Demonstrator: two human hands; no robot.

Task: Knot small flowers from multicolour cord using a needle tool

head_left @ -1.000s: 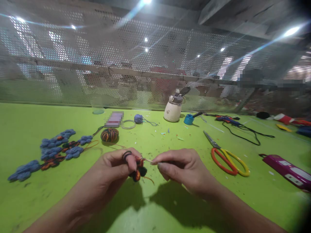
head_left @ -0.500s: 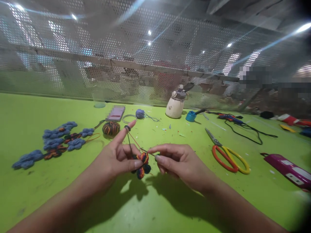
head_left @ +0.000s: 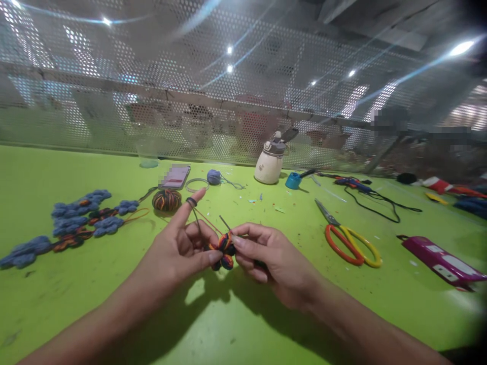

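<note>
Between thumb and fingers my left hand point(head_left: 178, 248) pinches a small multicolour crochet flower point(head_left: 227, 261). Dark yarn point(head_left: 191, 202) loops round its raised index finger, and strands slant down from there to the flower. My right hand point(head_left: 274, 261) is closed on a thin crochet hook point(head_left: 223, 221), whose shaft shows above the flower while its handle is hidden in the fingers. The right fingertips touch the flower's right side. Beyond my left hand sits a variegated yarn ball point(head_left: 166, 201).
Joined blue and orange crochet flowers point(head_left: 72, 223) lie at left. A phone point(head_left: 177, 177), a blue yarn ball point(head_left: 213, 177), a white bottle point(head_left: 268, 167) and a blue pot point(head_left: 292, 180) stand farther back. Scissors point(head_left: 344, 246) and a magenta case point(head_left: 443, 258) lie at right.
My right hand has moved left against the flower. The hook now points up above it instead of lying slanted between the hands. The whole view has shifted slightly.
</note>
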